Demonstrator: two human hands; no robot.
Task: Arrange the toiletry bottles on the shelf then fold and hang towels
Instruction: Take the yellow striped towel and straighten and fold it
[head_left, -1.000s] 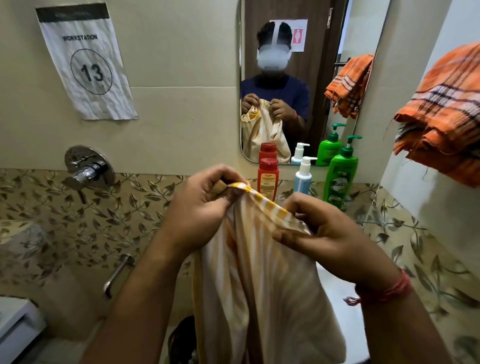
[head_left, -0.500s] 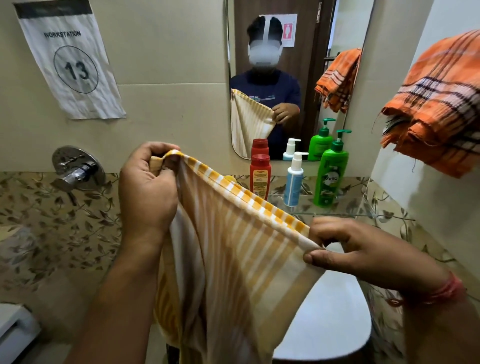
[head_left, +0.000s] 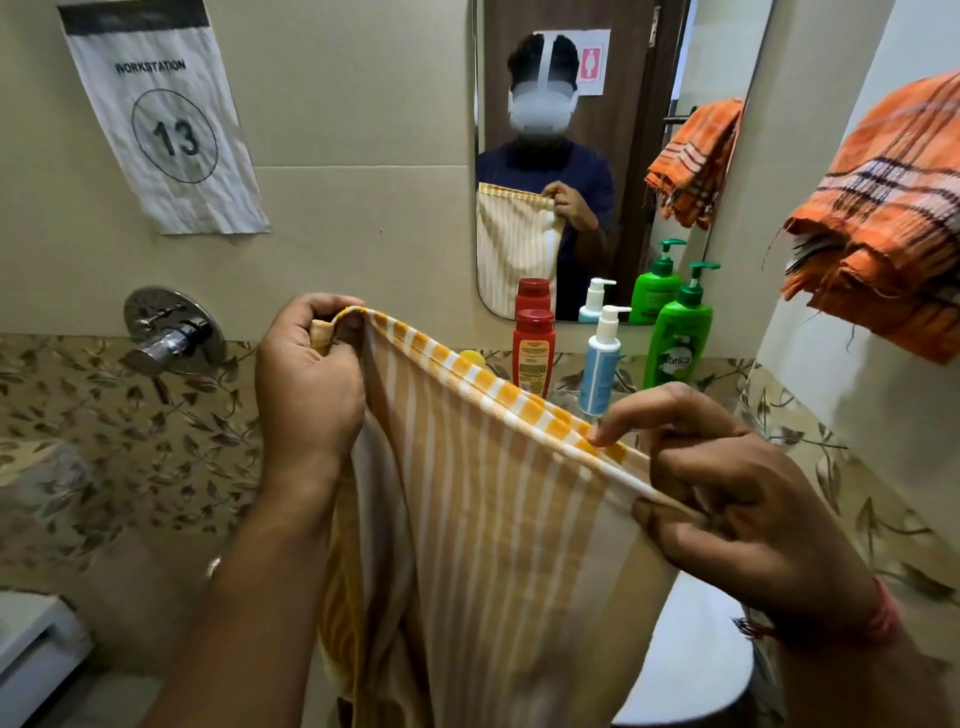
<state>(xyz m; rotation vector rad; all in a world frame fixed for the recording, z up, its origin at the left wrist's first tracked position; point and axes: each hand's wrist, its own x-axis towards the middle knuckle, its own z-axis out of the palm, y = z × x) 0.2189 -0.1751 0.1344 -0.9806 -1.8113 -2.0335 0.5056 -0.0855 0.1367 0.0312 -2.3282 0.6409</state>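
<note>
Hanging lengthwise from both corners, striped towel (head_left: 467, 519), top edge sloping right-down

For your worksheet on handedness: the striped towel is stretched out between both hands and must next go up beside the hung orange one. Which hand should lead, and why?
Probably the right hand. Its grip on the yellow-and-white striped cotton towel sits nearest the hung orange checked towel on the right. The left hand pinches the far corner, near the chrome wall tap.

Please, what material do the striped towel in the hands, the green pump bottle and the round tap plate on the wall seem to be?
Striped towel: woven cloth, likely cotton; it drapes softly and has a stitched hem.
Green pump bottle: plastic, glossy; highlights show on its smooth body.
Round tap plate: metal, probably chromed; it mirrors the light.
</note>
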